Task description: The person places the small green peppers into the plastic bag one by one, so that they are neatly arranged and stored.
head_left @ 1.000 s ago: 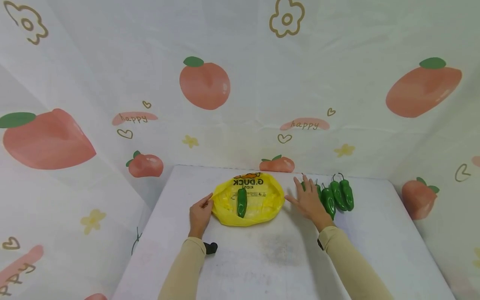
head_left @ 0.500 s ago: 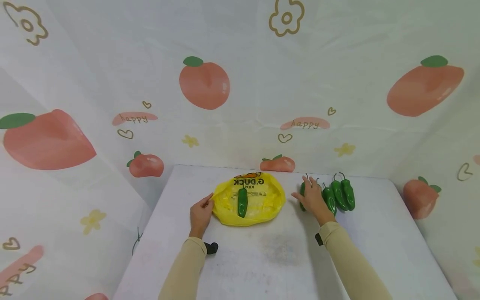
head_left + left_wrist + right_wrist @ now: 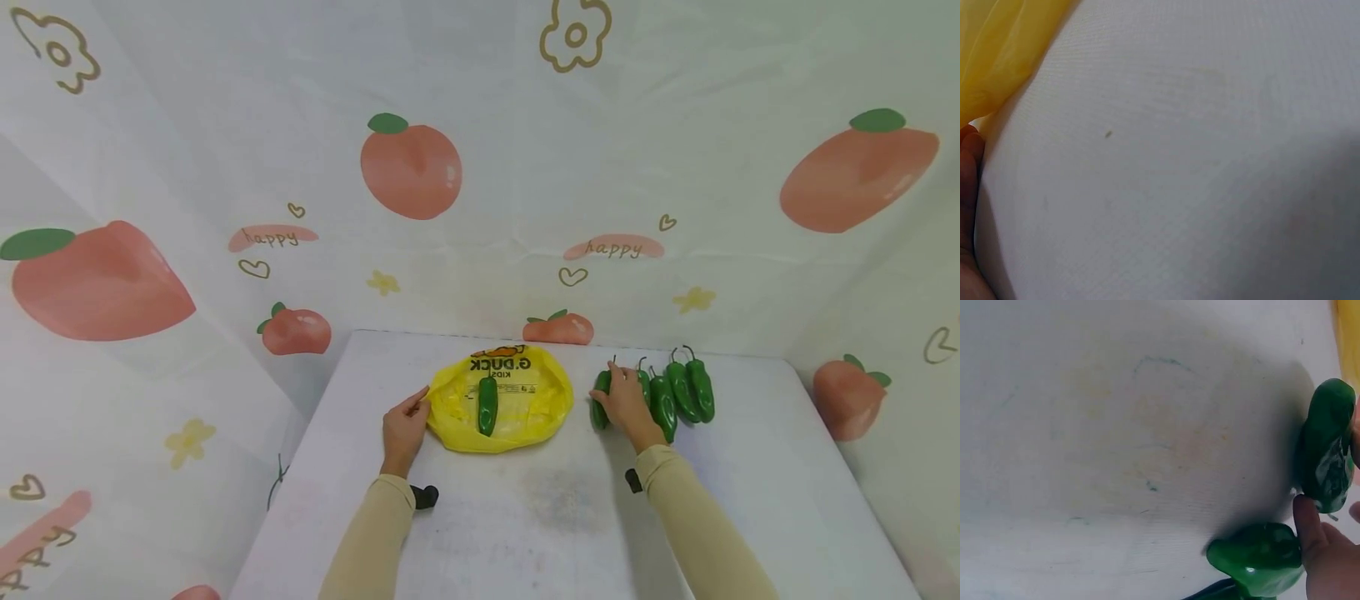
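My left hand point(image 3: 403, 429) pinches the left rim of a yellow plastic bag point(image 3: 543, 421), which lies with its mouth spread wide. One green chili pepper point(image 3: 487, 408) rests inside it, stem pointing away from me. To the right of the bag, my right hand point(image 3: 630, 410) has thumb and fingers around the leftmost loose chili pepper point(image 3: 600, 414). In the right wrist view this pepper point(image 3: 1327, 447) is between thumb and fingers, and another pepper point(image 3: 1260, 556) is close by the fingertip. The left wrist view catches only a bag edge point(image 3: 997, 56) and part of the hand.
Several more green peppers point(image 3: 682, 392) lie in a row right of my right hand. The white table point(image 3: 525, 533) ends at a printed fabric wall point(image 3: 480, 275) behind. Black wrist devices show at both cuffs.
My right hand has drawn away from the bag's right side and closed in from spread fingers onto the leftmost pepper. The left hand stays on the bag's rim.
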Demonstrator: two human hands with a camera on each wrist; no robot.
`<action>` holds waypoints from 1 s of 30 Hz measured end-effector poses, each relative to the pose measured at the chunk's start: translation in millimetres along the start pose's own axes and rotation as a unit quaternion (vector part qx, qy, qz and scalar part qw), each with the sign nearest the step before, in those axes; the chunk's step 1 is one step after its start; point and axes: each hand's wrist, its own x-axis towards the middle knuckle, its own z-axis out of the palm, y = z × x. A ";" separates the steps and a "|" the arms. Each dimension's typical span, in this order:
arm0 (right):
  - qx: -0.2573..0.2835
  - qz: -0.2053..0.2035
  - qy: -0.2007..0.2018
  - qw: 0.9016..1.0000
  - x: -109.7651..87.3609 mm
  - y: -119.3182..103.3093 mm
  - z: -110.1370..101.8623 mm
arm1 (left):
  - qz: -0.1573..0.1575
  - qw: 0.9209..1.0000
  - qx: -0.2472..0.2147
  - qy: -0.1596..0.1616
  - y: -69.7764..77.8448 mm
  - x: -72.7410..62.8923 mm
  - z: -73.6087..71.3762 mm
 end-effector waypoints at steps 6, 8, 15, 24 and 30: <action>-0.017 0.011 -0.028 0.999 -0.6 -5.5 -1.1 | 0.004 1.000 -0.004 0.008 -2.6 -0.8 0.0; -0.013 0.010 -0.033 0.999 -1.2 -7.2 -1.6 | 0.002 1.000 -0.003 0.010 -2.9 -0.9 -0.1; -0.006 0.007 -0.048 0.999 -3.5 -10.6 0.8 | 0.005 1.000 -0.005 0.004 -3.2 0.9 0.4; 0.014 0.010 -0.042 0.999 -4.6 -8.9 2.4 | 0.003 1.000 -0.003 0.003 -2.7 0.8 0.0; 0.029 0.007 -0.035 0.999 -7.1 -6.8 0.6 | 0.012 1.000 -0.007 0.003 -4.0 2.5 -0.7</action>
